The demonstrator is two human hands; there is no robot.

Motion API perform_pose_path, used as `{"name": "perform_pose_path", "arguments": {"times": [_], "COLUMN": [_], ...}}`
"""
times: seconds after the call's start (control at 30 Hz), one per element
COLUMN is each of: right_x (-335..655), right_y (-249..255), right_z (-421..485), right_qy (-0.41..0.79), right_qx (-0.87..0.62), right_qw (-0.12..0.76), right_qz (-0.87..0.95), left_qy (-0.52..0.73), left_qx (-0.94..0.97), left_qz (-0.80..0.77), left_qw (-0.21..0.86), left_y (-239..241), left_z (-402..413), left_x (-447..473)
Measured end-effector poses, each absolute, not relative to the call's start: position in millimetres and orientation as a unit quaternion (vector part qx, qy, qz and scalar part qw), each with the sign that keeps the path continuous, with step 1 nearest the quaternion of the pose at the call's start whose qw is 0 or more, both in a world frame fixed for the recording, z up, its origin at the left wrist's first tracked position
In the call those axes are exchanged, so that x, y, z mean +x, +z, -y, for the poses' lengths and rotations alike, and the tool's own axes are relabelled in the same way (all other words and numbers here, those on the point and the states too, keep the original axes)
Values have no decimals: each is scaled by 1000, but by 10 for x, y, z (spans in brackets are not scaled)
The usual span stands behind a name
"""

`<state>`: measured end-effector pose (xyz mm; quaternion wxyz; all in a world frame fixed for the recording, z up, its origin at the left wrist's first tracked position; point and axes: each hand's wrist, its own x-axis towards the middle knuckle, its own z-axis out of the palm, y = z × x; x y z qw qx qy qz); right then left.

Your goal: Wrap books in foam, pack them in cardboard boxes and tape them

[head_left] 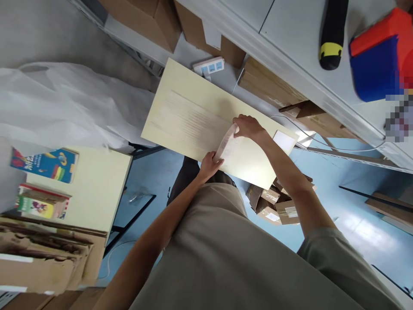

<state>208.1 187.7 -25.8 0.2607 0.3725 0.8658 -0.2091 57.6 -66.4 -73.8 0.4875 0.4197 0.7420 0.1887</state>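
Observation:
A thin whitish sheet with faint streaks (190, 118) lies across a pale yellow tabletop (258, 170); whether it is paper or plastic film I cannot tell. Its right part is raised in a curled or folded edge. My right hand (248, 126) pinches the far end of that edge. At the near end, close to my waist, my left hand (209, 166) has its fingers closed on the same sheet. A small white rectangular card or paper (283, 140) rests at the tabletop's right end, beyond my right forearm.
Behind the tabletop is a white power strip (209, 66). Cardboard boxes (271, 82) sit under a grey shelf holding a black-and-yellow tool (331, 51) and a red-and-blue bin (376, 64). Left are books (48, 165), flattened cartons (38, 258) and white plastic sheeting (74, 103). Small boxes (274, 202) lie low at right.

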Motion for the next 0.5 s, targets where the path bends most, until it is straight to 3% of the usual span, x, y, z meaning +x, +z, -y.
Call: {"name": "perform_pose_path", "arguments": {"times": [0.5], "right_x": [1406], "right_y": [-826], "right_z": [-1668], "right_qy": [-247], "right_qx": [495], "right_qw": [246], "right_qz": [-796], "left_qy": [9], "left_qx": [535], "left_qz": [-721], "left_qw": [441], "left_y": [-1034], "left_z": [449], "left_x": [-266]}}
